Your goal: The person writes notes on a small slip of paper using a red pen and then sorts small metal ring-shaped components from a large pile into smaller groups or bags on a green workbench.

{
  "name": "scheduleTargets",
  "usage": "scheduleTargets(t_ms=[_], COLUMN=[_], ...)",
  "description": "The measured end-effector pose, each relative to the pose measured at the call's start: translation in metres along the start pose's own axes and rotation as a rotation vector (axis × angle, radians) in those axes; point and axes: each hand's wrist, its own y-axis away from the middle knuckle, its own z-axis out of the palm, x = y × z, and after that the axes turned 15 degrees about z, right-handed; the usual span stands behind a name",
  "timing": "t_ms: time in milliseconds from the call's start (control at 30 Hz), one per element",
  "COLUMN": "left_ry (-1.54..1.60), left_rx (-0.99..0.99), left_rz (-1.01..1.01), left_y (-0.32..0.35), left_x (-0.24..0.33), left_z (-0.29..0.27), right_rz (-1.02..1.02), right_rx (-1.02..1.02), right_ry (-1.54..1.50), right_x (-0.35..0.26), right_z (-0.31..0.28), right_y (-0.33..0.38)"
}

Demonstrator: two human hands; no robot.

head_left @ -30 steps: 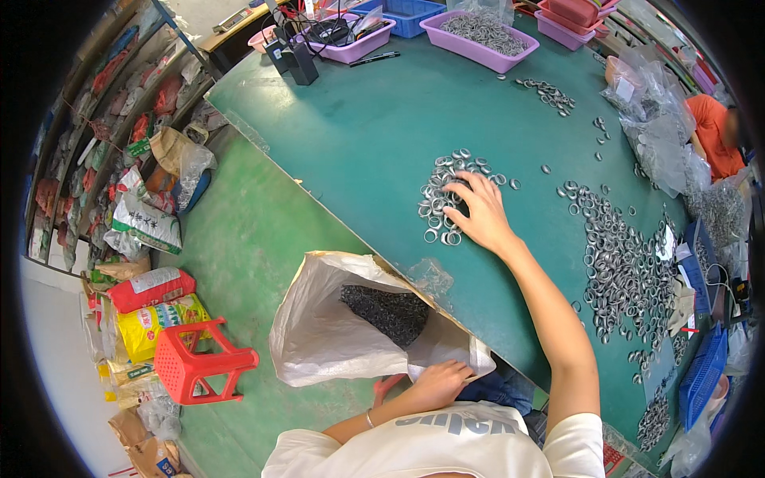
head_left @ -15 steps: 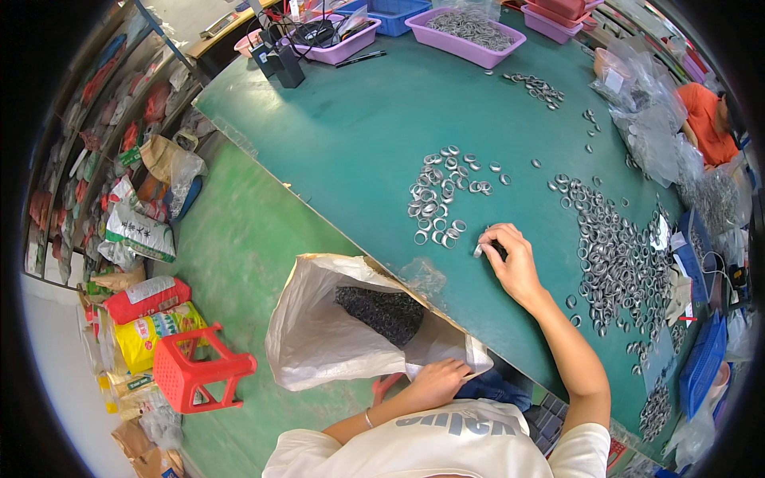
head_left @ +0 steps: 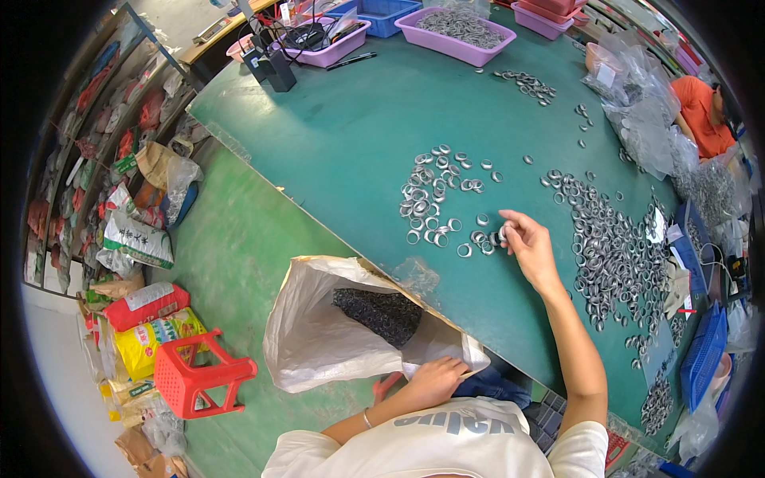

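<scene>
My left hand [head_left: 437, 381] is closed on the near edge of a white woven sack [head_left: 307, 334]. The sack gapes at the table's edge, with a heap of dark small pieces [head_left: 378, 317] inside. Over the green table, my right hand [head_left: 530, 243] has its thumb and fingers pinched at a metal ring [head_left: 503, 233]. A few more rings [head_left: 480, 241] lie just left of those fingertips. Farther left is a loose cluster of silvery metal rings [head_left: 421, 195]. To the right of my right hand spreads a much bigger pile of rings [head_left: 617, 259].
A pink tray [head_left: 454, 36] full of metal parts stands at the far edge, near a small ring group [head_left: 530, 86]. Clear plastic bags [head_left: 641, 127] and a blue basket [head_left: 704, 350] line the right side. A red stool [head_left: 199, 374] is on the floor. A person in orange [head_left: 701, 118] sits at right.
My right hand has moved a little to the right, and several rings now lie on the table beside its fingertips. My left hand keeps its hold on the sack. The view has shifted slightly.
</scene>
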Motion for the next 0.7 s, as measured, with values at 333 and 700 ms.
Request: scheduleTargets(t_ms=[333, 700], left_ry=[-0.01, -0.016], left_rx=[0.011, -0.011], left_rz=[0.004, -0.006], left_y=[-0.001, 0.002], left_x=[0.002, 0.001], left_z=[-0.001, -0.001], right_rz=[-0.261, -0.169], right_rx=[0.018, -0.003], right_ry=[0.537, 0.695], right_x=[-0.013, -0.018], right_z=[0.013, 0.02], right_y=[-0.035, -0.025])
